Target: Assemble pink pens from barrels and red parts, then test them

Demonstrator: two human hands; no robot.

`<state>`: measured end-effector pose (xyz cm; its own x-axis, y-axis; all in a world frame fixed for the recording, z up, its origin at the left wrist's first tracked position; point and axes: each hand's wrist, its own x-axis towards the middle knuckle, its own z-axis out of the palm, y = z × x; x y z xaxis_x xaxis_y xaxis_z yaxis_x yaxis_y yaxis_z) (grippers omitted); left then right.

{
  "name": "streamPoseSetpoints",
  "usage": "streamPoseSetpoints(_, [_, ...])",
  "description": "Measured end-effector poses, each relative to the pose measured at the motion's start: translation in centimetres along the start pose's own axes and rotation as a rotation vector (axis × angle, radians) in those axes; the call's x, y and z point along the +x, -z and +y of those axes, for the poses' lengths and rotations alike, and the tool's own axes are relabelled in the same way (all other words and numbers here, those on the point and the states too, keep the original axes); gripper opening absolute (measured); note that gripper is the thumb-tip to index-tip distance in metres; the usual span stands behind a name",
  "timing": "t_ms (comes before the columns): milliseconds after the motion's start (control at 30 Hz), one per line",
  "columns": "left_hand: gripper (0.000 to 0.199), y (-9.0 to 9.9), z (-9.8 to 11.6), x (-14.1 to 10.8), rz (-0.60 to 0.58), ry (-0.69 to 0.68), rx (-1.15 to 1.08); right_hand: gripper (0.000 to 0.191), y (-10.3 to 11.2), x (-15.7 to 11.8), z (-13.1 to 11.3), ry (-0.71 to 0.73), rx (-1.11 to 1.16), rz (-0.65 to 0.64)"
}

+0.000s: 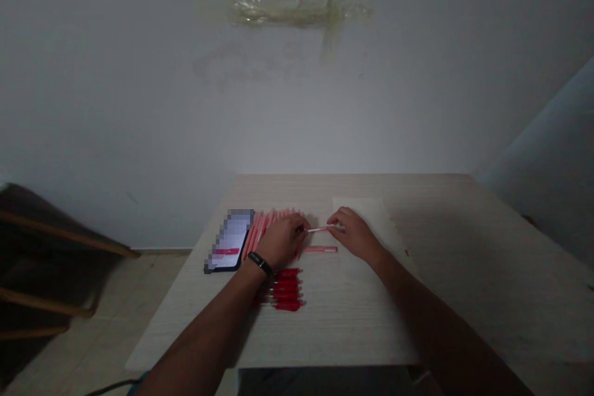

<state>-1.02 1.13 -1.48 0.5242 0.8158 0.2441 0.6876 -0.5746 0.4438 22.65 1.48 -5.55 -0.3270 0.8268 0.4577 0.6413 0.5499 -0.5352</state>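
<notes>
One slim pink pen (320, 229) spans left hand (282, 241) and right hand (351, 235).

Dim, grainy light, with soft shadows across the tabletop (445, 241).

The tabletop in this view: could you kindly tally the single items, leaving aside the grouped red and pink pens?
Smartphone: 1
Paper sheet: 1
Loose pink pen: 1
Pink pen in the right hand: 1
Total: 4
</notes>
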Motion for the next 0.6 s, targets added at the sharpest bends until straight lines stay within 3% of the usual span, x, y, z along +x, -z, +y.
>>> streamPoseSetpoints(200, [0.016, -0.1, -0.3, -0.1, 0.008, 0.035, -0.012, 0.003, -0.9, 0.2, 0.7, 0.038, -0.034, -0.027])
streamPoseSetpoints(600, [0.015, -0.1, -0.2, -0.1, 0.007, 0.082, -0.01, 0.013, 0.4, 0.0, -0.7, 0.058, 0.004, -0.021])
